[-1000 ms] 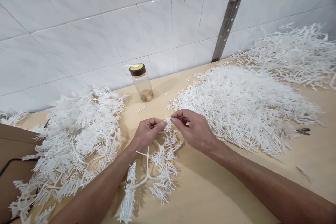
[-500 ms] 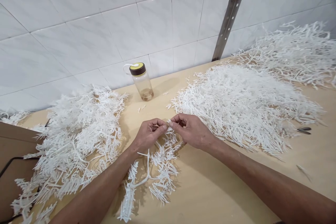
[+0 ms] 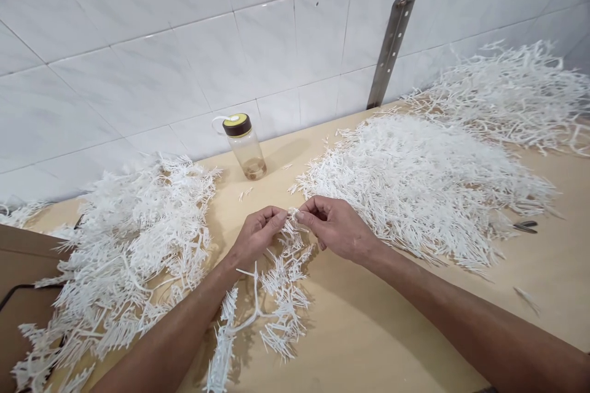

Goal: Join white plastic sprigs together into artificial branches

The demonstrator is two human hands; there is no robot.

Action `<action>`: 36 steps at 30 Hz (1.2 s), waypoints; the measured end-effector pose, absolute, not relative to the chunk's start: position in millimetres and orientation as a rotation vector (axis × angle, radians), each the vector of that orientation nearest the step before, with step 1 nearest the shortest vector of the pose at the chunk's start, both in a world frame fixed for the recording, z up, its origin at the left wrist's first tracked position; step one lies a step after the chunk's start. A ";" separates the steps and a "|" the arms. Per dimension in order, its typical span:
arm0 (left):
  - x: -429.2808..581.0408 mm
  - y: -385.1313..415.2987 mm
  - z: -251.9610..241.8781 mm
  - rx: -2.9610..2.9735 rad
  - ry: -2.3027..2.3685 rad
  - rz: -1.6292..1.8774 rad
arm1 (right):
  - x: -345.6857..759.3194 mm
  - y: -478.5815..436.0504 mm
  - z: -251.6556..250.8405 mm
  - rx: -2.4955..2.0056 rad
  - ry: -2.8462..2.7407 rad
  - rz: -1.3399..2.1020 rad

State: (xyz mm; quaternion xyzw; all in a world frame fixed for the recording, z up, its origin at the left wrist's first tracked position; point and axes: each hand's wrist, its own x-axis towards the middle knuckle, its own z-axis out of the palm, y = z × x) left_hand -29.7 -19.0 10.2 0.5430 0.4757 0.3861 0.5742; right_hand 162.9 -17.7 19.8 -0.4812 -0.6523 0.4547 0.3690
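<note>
A branching white plastic sprig (image 3: 282, 295) with many thin spiky tips hangs down over the wooden table from my fingers. My left hand (image 3: 259, 232) pinches its upper end between thumb and forefinger. Close beside it, my right hand (image 3: 337, 228) is closed too, with thumb and forefinger pinching the tips at the same end. A bare forked stem of the sprig shows below my left wrist. Exactly which tips lie between the fingers is partly hidden.
A heap of branched white sprigs (image 3: 138, 245) lies left, beside a brown box (image 3: 27, 295). At right are a pile of loose white pieces (image 3: 428, 178), bare white stems (image 3: 516, 95) behind, and dark snips (image 3: 525, 227). A bottle (image 3: 246, 150) and metal bracket (image 3: 391, 49) stand at the back.
Both hands stay at the sprig's upper end, a little further apart, and more white tips show between the fingers. The whole view has shifted slightly.
</note>
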 end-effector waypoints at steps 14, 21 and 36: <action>-31.7 -18.6 27.3 1.075 1.063 0.763 | 164.2 -18.5 22.9 -1.083 -1.693 1.211; -35.8 -15.9 20.9 0.969 1.026 0.845 | 165.0 -16.2 19.5 -1.162 -1.756 1.071; -26.2 -21.8 18.1 0.969 1.080 0.867 | 163.0 -16.8 16.4 -1.202 -1.736 1.042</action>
